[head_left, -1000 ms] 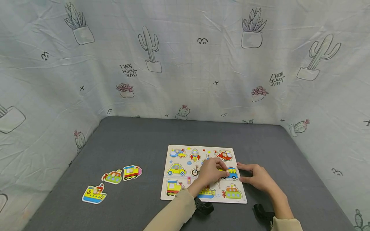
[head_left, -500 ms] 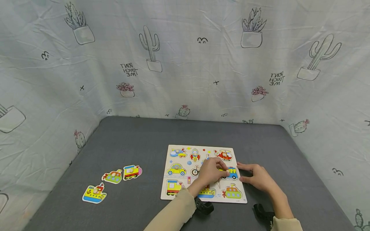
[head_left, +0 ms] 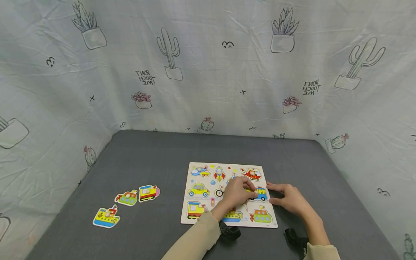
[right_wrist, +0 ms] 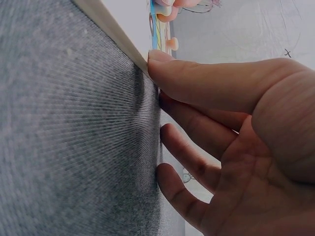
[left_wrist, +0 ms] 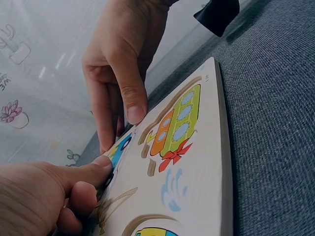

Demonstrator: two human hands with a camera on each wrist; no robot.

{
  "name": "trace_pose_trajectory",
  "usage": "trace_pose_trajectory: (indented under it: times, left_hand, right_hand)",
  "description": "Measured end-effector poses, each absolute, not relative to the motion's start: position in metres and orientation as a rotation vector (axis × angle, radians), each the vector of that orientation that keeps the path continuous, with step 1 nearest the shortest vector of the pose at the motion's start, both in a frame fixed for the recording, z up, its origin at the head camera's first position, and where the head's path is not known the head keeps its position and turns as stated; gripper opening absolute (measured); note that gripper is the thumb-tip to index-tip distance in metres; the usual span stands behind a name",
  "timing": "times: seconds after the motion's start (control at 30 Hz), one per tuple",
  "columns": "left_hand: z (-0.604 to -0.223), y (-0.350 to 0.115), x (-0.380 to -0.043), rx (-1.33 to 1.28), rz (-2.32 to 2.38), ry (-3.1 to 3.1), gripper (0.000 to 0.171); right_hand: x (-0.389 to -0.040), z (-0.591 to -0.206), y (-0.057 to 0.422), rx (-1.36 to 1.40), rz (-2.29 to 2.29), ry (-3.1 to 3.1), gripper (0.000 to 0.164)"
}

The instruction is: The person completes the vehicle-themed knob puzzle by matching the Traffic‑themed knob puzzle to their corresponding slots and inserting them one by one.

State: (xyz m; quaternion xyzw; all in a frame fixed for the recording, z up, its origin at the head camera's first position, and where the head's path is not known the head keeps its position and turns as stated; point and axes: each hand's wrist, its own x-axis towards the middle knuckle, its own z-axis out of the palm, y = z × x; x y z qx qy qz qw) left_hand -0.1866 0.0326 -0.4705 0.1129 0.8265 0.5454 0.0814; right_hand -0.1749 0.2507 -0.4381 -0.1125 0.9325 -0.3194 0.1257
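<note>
Blue-and-yellow bus-shaped flat piece (head_left: 262, 194): on the pale, smooth rectangular board (left_wrist: 204, 162).
Left hand (head_left: 238, 192): pinching the piece, we think; knuckles hide the contact.
Right hand (head_left: 288, 199): loose, thumb touching the board's edge.

Loose pcs (head_left: 126, 198) L of board (head_left: 184, 211), all on tbl (head_left: 175, 148)

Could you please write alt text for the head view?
A left hand pinches the bus on a puzzle board, whose right edge the right hand touches. Farther left, a ship, a submarine and a train lie loose on a gray table.
</note>
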Motion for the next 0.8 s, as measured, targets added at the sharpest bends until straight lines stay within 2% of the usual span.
trace_pose_trajectory:
  times: [0.33, 0.43, 0.53, 0.67, 0.8]
  left_hand:
    - [-0.465, 0.031, -0.183, 0.387, 1.53, 2.562, 0.011]
    - [-0.457, 0.018, -0.179, 0.451, 1.501, 2.604, 0.017]
    - [-0.443, -0.013, -0.171, 0.48, 1.547, 2.621, 0.025]
    - [-0.422, -0.079, -0.158, 0.452, 1.6, 2.785, 0.019]
    - [-0.417, -0.16, -0.144, 0.374, 1.503, 3.09, 0.017]
  right_hand:
    - [-0.176, -0.438, 0.25, -0.305, -0.932, 2.704, 0.056]
    - [-0.177, -0.438, 0.25, -0.324, -0.936, 2.705, 0.056]
    - [-0.176, -0.438, 0.249, -0.323, -0.94, 2.701, 0.056]
    - [-0.177, -0.438, 0.249, -0.299, -0.944, 2.702, 0.057]
    - [-0.177, -0.439, 0.25, -0.31, -0.947, 2.705, 0.057]
